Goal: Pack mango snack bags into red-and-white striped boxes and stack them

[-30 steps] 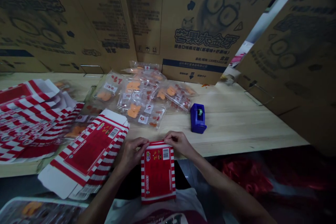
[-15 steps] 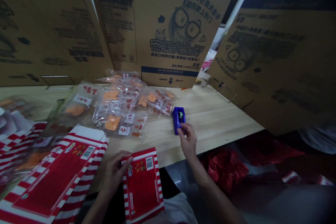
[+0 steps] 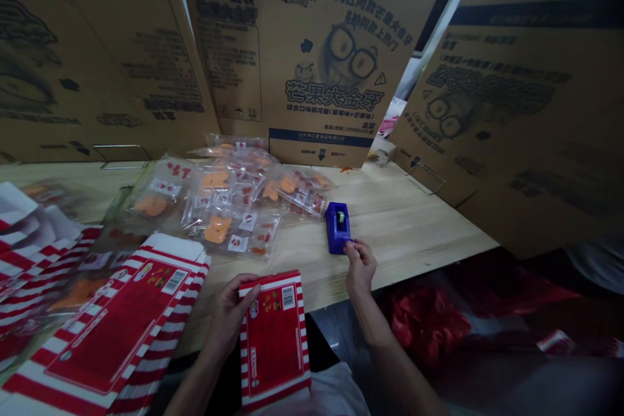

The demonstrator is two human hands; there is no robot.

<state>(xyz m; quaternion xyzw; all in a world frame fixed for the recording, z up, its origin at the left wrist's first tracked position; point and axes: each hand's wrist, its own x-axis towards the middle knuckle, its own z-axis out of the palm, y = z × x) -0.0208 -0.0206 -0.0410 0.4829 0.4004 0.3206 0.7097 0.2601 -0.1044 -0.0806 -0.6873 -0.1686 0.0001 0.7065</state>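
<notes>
Left hand (image 3: pixel 228 313) is closed around the upper left corner of a folded red-and-white striped carton (image 3: pixel 273 348), thumb on top and fingers behind. The carton hangs off the table's front edge, its lower end over a white cloth (image 3: pixel 336 393) at the person's lap. Right hand (image 3: pixel 359 268) holds nothing, fingers loosely curled; its fingertips (image 3: pixel 351 248) sit just beside the lower corner of a blue tape dispenser (image 3: pixel 338 227), and the pictures cannot settle whether they touch it.

Flat carton blanks (image 3: pixel 121 318) lie to the left of the left hand, with a heap of striped blanks (image 3: pixel 29 253) farther left. Clear packets of orange mango-shaped sweets (image 3: pixel 229 198) lie in an overlapping pile behind them on the wooden table (image 3: pixel 414 227). A red plastic bag (image 3: pixel 426 328) sits below the table.

Upright cardboard box panels (image 3: pixel 312 58) stand behind the table, printed in dark ink with a cartoon face in glasses and the large words 芒果大金牙, with 盒装 at the upper left. The carton shows a barcode (image 3: pixel 288 297); its small print is too small to read.
</notes>
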